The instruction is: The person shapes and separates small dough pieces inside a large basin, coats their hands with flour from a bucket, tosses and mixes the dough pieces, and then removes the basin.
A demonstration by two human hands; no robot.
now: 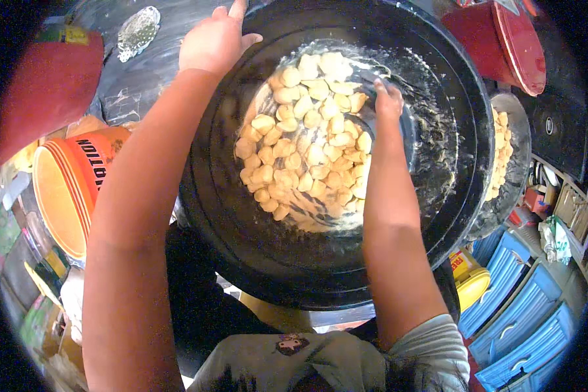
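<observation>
A large round black basin (261, 274) fills the middle of the view. Inside it lie many small pale dough pieces (313, 153), dusted with flour and heaped toward the left and centre. At the basin's far left rim is my left hand (212, 42), thumb over the inner side and fingers along the edge, gripping it. My right hand (389, 101) reaches into the basin, just right of the dough pieces, with its fingers closed. Beside it shows a smooth grey-blue curved surface (408, 134); I cannot tell what it is. Loose flour (431, 98) streaks the basin's right side.
An orange bucket (62, 189) stands at the left, below a red container (62, 85). Another red tub (496, 46) is at the far right. Behind the basin's right edge, a second dark basin (519, 163) holds more pale pieces. Blue drawers (503, 287) and a yellow container (472, 287) stand lower right.
</observation>
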